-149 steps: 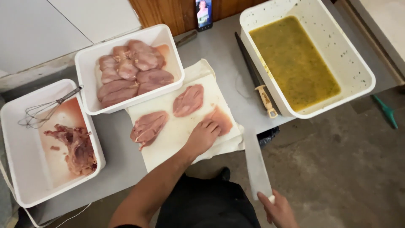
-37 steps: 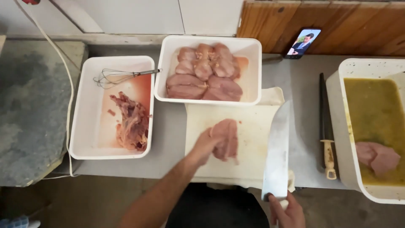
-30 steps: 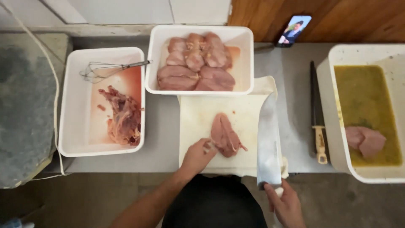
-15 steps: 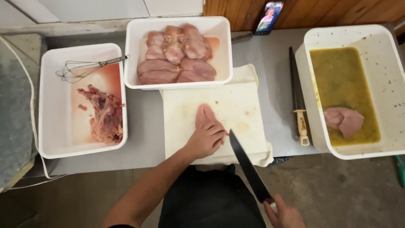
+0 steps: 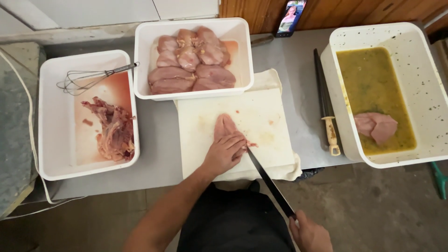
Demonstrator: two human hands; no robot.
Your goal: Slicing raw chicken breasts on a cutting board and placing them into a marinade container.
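- Slicing a raw chicken breast [image 5: 225, 127] flat on the cutting board [image 5: 261, 122] looks to be the step in hand, judged from the blade entering the meat's side under the pressing palm.
- The grey surface [image 5: 298, 84] carries everything: three white tubs, the board on its cloth, a honing steel.
- The right-hand tub [image 5: 420, 70] holds yellow-green marinade with one pale cutlet [image 5: 377, 127] lying in it.
- The middle tub [image 5: 142, 60], behind the board, is filled with whole raw breasts [image 5: 193, 65].
- The left tub [image 5: 51, 116] holds reddish trimmings [image 5: 112, 133], with a wire whisk [image 5: 88, 80] resting across its far corner.
- The board sits at the near edge, just in front of the middle tub; the breast lies on its near-left part.
- The left hand [image 5: 225, 153] is spread open, fingers together, pressing flat on top of the breast.
- The knife [image 5: 268, 179] runs diagonally from lower right up to the meat, its tip touching the breast beside the fingers.
- The right hand [image 5: 309, 232] is closed around the knife handle, off the near edge of the surface.
- The honing steel [image 5: 325, 105] lies between board and marinade tub.
- The next move, as I judge it, calls for keeping the blade level with the board and the palm flat above it, fingertips lifted clear of the edge.
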